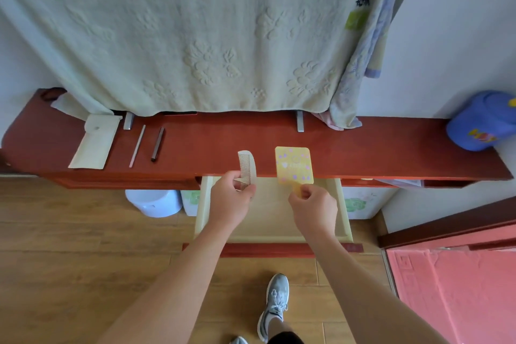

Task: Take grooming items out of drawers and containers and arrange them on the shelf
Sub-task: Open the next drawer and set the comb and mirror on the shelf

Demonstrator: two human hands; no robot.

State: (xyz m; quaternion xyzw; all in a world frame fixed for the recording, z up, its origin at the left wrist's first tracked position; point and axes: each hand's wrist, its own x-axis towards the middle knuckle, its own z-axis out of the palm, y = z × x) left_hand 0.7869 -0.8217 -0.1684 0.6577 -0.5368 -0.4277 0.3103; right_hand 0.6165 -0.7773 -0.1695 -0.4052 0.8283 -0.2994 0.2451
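Stood at the open drawer (343, 204), reaching up to the front edge of the shelf (363, 145). Gripped the lower end of the comb (248, 165) in the left hand (233, 194), with fingers curled round it and most of the teeth over the shelf. Pinched the handle of the mirror (294, 165) in the right hand (312, 204), between thumb and bent fingers, with the square part over the shelf too. Judged the step as setting both down. Needed to carry each a little farther in from the edge, lay both flat and apart, in line with the pouch (93, 142), the stick (137, 145) and the clip (158, 144) at the left, and loosen the fingers only once resting, so as not to tip either back into the drawer.
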